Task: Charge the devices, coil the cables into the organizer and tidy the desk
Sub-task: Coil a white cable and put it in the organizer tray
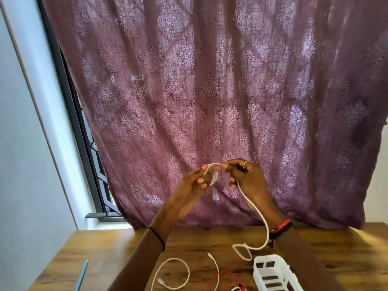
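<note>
A plum-coloured patterned curtain (pixel 210 91) hangs across most of what I can see, its hem reaching down to the back edge of the wooden desk (pixel 94 248). To the left of it runs a pale wall (pixel 25 164), with a dark window frame (pixel 79 133) showing between wall and curtain.

Both of the person's forearms rise from the desk, and the hands meet in the air in front of the curtain. The left hand (pixel 189 192) has its fingers curled, and several loops of the white cable (pixel 260 215) are wound round them. The right hand (pixel 245 177) pinches the same cable at the top of those loops with curled fingers, and something small and dark sits against its fingers; I cannot tell what it is. From the right hand the loose length of cable drops past the wrist and ends in a slack bend lying on the desk just beside the white organizer (pixel 270 274), a slotted plastic basket at the near right.

Left of the basket a second white cable (pixel 184 269) lies in an open loop on the wood, and a red cable (pixel 228 278) sprawls between that loop and the basket. A blue pen (pixel 83 274) lies well apart at the near left. The right wrist wears a red and black bracelet (pixel 281 226), the left wrist a thin black band (pixel 157 238), and a ring (pixel 245 162) shows on a right finger.
</note>
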